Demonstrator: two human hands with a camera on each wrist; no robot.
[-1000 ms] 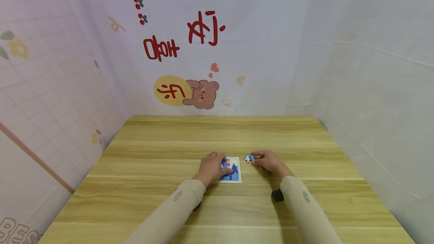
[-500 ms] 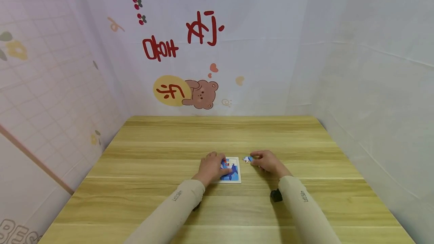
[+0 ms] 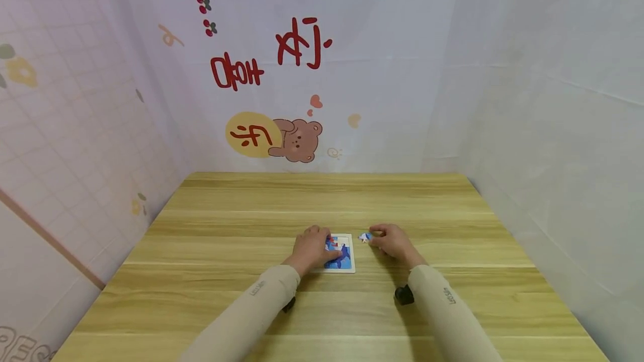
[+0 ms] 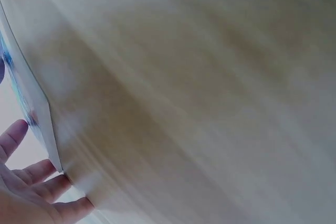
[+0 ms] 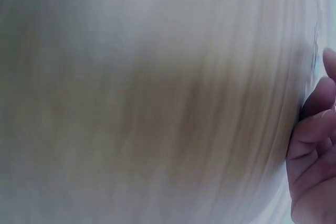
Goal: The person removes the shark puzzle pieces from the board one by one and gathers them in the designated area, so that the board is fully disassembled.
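A printed fabric backdrop (image 3: 392, 82) stands behind a wood-grain table (image 3: 266, 200), on which both hands are at work. The left hand (image 3: 313, 247) lies spread over the left part of a puzzle board (image 3: 353, 258), fingers extended and thumb across the picture, seemingly steadying rather than gripping it. The right hand (image 3: 394, 241) is closed in a pinch, thumb and finger on a loose puzzle piece (image 3: 364, 237). The work looks well advanced: most of the board I can see is filled, and a pale patch near its far right corner (probably bare backing, though it is small) appears left to fill. What lies under the left hand is hidden. The board is flat and square, white-rimmed, with a purple-blue sea animal on blue and a touch of red. The piece, white and blue, sits just right of the board, apart from it; whether it touches the table I cannot tell.
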